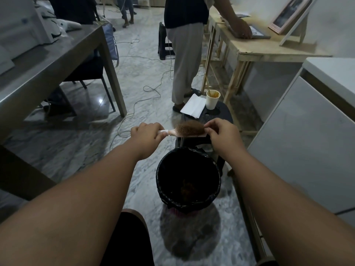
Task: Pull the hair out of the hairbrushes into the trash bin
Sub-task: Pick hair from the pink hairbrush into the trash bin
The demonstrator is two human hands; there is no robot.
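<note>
- Bin [188, 170] sits nearest me, below both hands, brown hair already in its bottom.
- My left hand [147, 134] is wrapped round the handle; brush [187, 129] lies level between the fists, matted with hair [190, 126].
- My right hand [221, 131] pinches the mat at the brush tip, fingers [208, 129] narrow.
- I'd peel toward the handle, then drop over the bin.
- No writing I can read.

Dim indoor light; you get glare on the floor [99, 100] at left, fisheye-bent edges, soft corners.
</note>
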